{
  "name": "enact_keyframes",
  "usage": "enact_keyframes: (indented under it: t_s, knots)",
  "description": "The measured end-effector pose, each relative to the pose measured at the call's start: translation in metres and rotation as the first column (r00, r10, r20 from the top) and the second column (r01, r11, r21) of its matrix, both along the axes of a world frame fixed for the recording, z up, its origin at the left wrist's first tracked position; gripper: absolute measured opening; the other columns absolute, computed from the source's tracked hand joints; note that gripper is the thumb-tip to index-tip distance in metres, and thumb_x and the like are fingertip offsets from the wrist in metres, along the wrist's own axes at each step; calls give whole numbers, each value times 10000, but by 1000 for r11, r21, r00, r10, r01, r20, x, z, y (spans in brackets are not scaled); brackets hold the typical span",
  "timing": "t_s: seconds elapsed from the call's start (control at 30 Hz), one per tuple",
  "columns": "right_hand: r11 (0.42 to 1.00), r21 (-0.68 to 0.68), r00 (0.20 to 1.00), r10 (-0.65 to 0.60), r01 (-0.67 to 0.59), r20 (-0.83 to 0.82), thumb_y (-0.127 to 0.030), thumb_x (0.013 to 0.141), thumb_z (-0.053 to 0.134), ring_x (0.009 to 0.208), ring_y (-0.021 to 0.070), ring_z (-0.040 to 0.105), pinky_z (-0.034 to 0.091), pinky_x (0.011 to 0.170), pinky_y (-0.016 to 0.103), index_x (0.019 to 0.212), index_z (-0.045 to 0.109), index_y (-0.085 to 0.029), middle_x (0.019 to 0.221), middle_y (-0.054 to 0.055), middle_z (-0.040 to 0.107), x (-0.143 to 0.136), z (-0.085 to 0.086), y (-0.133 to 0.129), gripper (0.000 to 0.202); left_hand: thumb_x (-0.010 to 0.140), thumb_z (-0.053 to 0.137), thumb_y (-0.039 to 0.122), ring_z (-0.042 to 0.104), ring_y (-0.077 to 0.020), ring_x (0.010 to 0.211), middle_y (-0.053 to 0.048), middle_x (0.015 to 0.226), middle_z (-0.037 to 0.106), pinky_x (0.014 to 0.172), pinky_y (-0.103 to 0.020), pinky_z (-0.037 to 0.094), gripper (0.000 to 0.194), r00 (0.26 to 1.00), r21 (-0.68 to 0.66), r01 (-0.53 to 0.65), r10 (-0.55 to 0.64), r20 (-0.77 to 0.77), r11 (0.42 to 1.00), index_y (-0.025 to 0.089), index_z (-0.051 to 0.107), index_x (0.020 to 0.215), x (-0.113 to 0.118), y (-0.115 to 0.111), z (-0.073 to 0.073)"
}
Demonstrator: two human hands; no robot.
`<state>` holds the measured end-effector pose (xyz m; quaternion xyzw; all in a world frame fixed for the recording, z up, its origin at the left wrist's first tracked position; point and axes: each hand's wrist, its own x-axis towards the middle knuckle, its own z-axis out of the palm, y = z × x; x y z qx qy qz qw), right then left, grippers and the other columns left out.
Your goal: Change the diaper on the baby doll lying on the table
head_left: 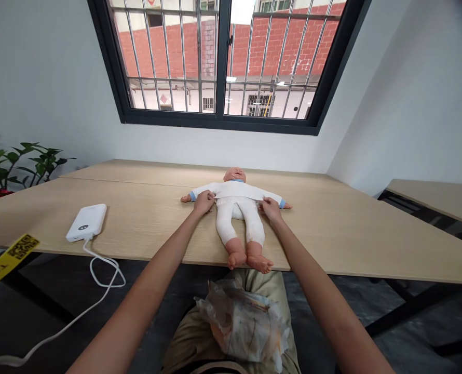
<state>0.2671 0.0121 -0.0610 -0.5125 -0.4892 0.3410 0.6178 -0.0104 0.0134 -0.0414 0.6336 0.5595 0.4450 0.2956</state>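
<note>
A baby doll (234, 215) lies on its back on the wooden table, head toward the window, arms spread, bare feet at the front edge. It wears a white top (239, 190) with blue cuffs and white leggings. At the top's lower left edge, my left hand (204, 201) is closed with its fingers pinching the fabric. My right hand (270, 208) pinches the same top at its lower right edge, near the doll's sleeve.
On the table (145, 218), a white power bank (86, 222) with a cable lies left. A crumpled plastic bag (250, 324) rests on my lap. A plant (21, 166) stands far left, a second table (441, 200) right. A yellow tag (9, 261) hangs left.
</note>
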Motion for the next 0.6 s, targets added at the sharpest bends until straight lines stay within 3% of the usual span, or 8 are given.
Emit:
enact_keyframes:
  t_s: [0.17,0.3,0.6]
  knots:
    - [998,66,1000,-21,21,7,-189,582,619,739,179,635,527,705,313,892,621,-166,901,73,691,0,3,-3,311,816,575,149,506,-75,392,9,676,623,418,-179,357,127,1000,7,-3,3,5,1000,159,582,943,0,-1,0]
    - [993,118,991,-37,22,130,-272,592,680,914,224,645,516,849,361,926,659,-162,999,104,708,2,3,-4,352,813,527,108,480,-62,360,8,732,620,381,-181,328,142,999,31,39,-40,13,999,162,565,938,1,-1,0]
    - [996,91,992,-16,5,123,-392,634,610,727,187,609,499,726,328,854,647,-156,851,81,697,6,-1,3,325,784,518,87,468,-68,355,25,666,599,379,-180,310,177,999,47,37,-37,-9,998,160,592,926,-1,0,0]
